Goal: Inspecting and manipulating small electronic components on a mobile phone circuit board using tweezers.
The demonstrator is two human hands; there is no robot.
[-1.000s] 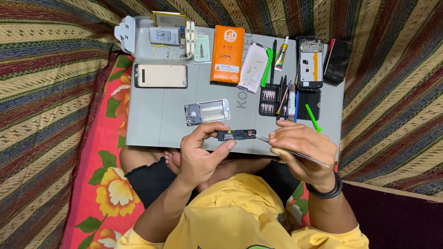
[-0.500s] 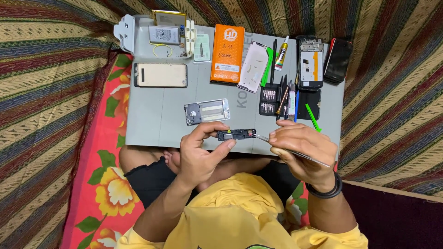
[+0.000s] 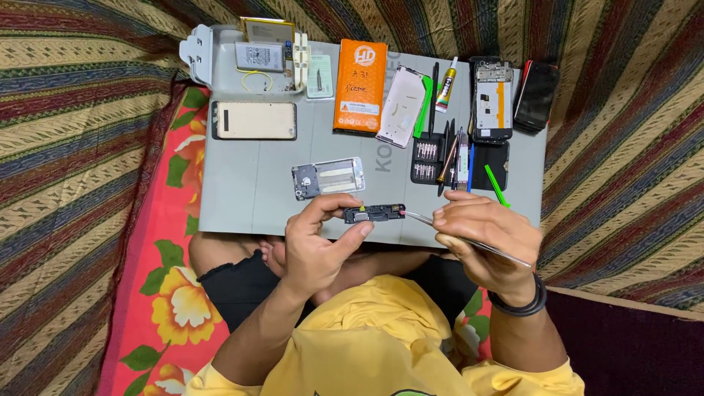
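Grey mat (image 3: 249,198) on the lap carries a phone teardown, clearly mid-way. Left hand (image 3: 315,246) pinches a small black module (image 3: 375,213) between thumb and fingers, held just above the mat's near edge. Right hand (image 3: 480,242) is closed around metal tweezers (image 3: 469,242); tip sits at the module's right end, touching or nearly so, can't tell which.

Done, judging by the layout: back cover (image 3: 254,119) off and laid face-down, mid-frame plate (image 3: 328,178) removed, battery (image 3: 259,56) out at the far edge, 2 phone bodies (image 3: 491,99) stripped and parked at right by the bit set (image 3: 427,158).

Left: work on the module itself looks unfinished, and nothing is reassembled. Orange box (image 3: 360,86) and glue tube (image 3: 446,77) lie untouched, so probably no gluing or closing up yet.
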